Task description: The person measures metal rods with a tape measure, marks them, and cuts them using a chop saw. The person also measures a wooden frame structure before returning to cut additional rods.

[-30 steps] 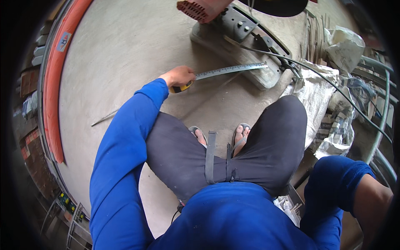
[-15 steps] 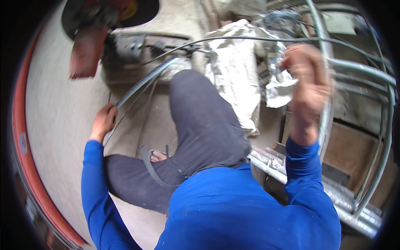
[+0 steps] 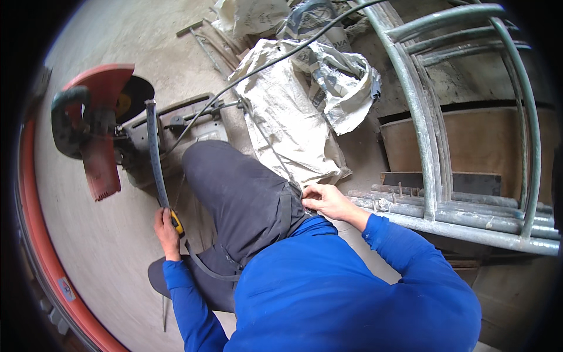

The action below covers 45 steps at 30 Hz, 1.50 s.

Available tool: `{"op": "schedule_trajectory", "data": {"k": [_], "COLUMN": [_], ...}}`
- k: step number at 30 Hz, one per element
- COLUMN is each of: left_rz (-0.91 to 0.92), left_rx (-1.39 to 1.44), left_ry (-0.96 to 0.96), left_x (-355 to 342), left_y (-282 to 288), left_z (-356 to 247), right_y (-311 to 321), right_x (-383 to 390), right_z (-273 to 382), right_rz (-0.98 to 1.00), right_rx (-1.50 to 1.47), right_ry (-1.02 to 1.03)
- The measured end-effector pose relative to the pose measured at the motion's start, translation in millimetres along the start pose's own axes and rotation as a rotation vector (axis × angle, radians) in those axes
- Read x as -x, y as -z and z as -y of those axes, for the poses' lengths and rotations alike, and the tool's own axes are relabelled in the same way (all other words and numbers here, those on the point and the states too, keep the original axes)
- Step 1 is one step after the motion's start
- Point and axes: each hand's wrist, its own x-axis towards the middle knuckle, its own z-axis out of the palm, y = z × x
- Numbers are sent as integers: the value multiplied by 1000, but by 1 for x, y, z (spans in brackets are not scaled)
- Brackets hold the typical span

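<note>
My left hand (image 3: 166, 232) is closed around the near end of a long grey metal bar (image 3: 153, 152), together with a small yellow object (image 3: 176, 223). The bar's far end lies on the base (image 3: 182, 126) of a cut-off saw with a red guard (image 3: 97, 141). My right hand (image 3: 327, 202) rests at my hip against the dark trousers (image 3: 240, 193), fingers bent at the pocket edge. Whether it holds anything is hidden. I am crouched, in a blue long-sleeved top.
White woven sacks (image 3: 287, 117) lie crumpled on the concrete floor beyond my knee. A black cable (image 3: 264, 64) runs across them to the saw. A grey tubular metal frame (image 3: 422, 117) stands at the right. A red curved rim (image 3: 41, 252) borders the left.
My right hand has come down from the metal frame, where it held something white and crumpled, to my hip. The view has swung. My left hand still holds the bar.
</note>
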Motion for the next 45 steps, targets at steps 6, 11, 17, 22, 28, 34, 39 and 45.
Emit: {"op": "schedule_trajectory", "data": {"k": [6,11,17,22,28,34,39,45], "left_rz": [-20,-8,-25,-58,-54,-47,-60,-88], "left_rx": [22,-65,-87,-106,-144,-42,-52,-67], "left_ry": [99,113,101,137,64,109,113,96], "left_x": [-2,2,7,6,10,10,9,12], "left_y": [7,9,12,15,13,13,13,9], "left_z": [24,28,25,29,30,28,27,21], "right_y": [-14,-27,-36,-39,-26,-32,-36,10], "right_x": [-13,-18,-28,-34,-49,-60,-67,-82], "right_z": [-7,-10,-13,-15,-18,-28,-36,-30], "right_rz": [-13,-120,-196,-245,37,39,7,368], "right_rx": [-131,-140,-60,-115,-326,-357,-292,-40], "right_ry": [3,79,280,239,188,219,248,460]}}
